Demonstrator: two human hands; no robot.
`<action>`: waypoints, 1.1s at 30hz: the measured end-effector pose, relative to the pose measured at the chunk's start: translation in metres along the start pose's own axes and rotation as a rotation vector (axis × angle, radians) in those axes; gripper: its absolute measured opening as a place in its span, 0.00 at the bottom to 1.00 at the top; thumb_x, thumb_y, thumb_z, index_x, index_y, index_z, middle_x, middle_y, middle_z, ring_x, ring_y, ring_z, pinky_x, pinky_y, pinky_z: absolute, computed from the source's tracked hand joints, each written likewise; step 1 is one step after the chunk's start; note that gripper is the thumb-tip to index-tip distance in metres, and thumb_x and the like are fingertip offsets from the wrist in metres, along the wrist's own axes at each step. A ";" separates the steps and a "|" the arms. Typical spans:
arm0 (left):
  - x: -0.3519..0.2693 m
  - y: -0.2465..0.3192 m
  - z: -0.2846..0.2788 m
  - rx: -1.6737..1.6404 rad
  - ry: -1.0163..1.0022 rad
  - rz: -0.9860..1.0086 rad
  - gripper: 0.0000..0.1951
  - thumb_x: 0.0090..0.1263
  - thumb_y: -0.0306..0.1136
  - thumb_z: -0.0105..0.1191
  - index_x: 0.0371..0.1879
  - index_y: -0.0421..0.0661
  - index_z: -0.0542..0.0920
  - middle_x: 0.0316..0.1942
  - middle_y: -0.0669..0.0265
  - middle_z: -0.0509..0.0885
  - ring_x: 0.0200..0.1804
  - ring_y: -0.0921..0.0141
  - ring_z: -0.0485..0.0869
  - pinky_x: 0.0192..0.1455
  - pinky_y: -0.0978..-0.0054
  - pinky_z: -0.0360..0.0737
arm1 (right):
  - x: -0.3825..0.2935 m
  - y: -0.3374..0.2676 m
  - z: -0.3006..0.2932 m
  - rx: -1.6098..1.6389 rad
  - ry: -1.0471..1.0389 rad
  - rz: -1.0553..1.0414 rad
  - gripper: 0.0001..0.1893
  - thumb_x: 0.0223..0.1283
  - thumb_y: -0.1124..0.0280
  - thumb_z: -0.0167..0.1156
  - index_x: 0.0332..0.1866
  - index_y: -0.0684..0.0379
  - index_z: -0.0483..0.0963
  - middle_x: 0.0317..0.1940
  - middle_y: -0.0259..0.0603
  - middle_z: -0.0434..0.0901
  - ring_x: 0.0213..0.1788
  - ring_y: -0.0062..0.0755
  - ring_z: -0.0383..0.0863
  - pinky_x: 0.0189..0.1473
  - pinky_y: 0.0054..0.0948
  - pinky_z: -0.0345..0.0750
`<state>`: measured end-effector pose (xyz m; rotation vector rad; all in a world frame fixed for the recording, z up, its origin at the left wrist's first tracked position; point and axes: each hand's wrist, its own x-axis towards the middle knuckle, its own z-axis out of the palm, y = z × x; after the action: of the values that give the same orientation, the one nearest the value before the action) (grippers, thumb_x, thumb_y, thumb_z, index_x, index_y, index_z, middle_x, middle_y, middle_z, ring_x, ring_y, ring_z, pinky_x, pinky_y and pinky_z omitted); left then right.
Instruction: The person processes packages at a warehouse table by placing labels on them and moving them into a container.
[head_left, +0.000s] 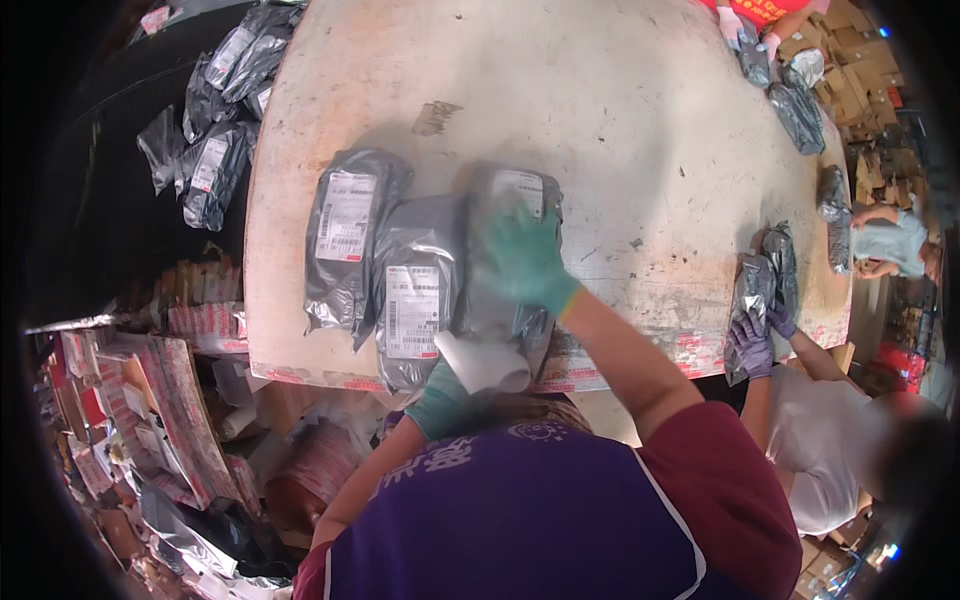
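Note:
Three grey plastic mailer bags lie side by side on the table in front of me: a left one (349, 240), a middle one (416, 292) and a right one (480, 300). Each bears a white printed label. My right hand (525, 251), in a green glove and blurred, lies over the right bag at the lower edge of its label. At the table's near edge, my left hand (440, 397), also green-gloved, is at a curled roll of white paper (487, 364); its fingers are partly hidden behind the paper.
More grey bags (217, 165) are piled on a black surface left of the table (465, 90). A co-worker's purple-gloved hands (754, 341) touch bags at the right edge. Another person's gloved hands (746, 37) hold a bag at the far right corner. Shelving with papers (150, 405) stands at left.

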<state>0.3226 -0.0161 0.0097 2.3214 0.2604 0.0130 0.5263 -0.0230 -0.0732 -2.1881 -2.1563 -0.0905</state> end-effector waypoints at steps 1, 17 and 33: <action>-0.010 -0.010 0.010 -0.050 -0.025 -0.001 0.24 0.64 0.57 0.56 0.45 0.48 0.79 0.41 0.61 0.81 0.49 0.57 0.78 0.52 0.59 0.74 | -0.025 -0.017 -0.013 0.215 -0.067 -0.030 0.33 0.61 0.42 0.54 0.66 0.54 0.72 0.68 0.39 0.72 0.75 0.54 0.59 0.64 0.79 0.48; -0.212 -0.163 -0.142 -0.557 0.672 -0.378 0.21 0.74 0.36 0.49 0.62 0.39 0.75 0.42 0.63 0.82 0.40 0.70 0.83 0.44 0.72 0.82 | 0.157 -0.186 -0.168 1.510 0.198 -0.347 0.24 0.71 0.64 0.55 0.69 0.62 0.68 0.68 0.47 0.71 0.70 0.39 0.69 0.70 0.36 0.67; -0.241 -0.050 -0.034 -0.774 -0.068 -0.160 0.19 0.76 0.40 0.52 0.60 0.43 0.78 0.54 0.57 0.83 0.55 0.64 0.82 0.59 0.69 0.76 | -0.039 -0.213 -0.106 1.090 -0.157 0.365 0.14 0.59 0.70 0.64 0.50 0.63 0.80 0.38 0.43 0.85 0.40 0.29 0.83 0.44 0.30 0.82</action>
<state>0.0744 -0.0047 0.0147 1.5258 0.3346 -0.0380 0.3135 -0.0686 0.0308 -1.8171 -1.2484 1.0242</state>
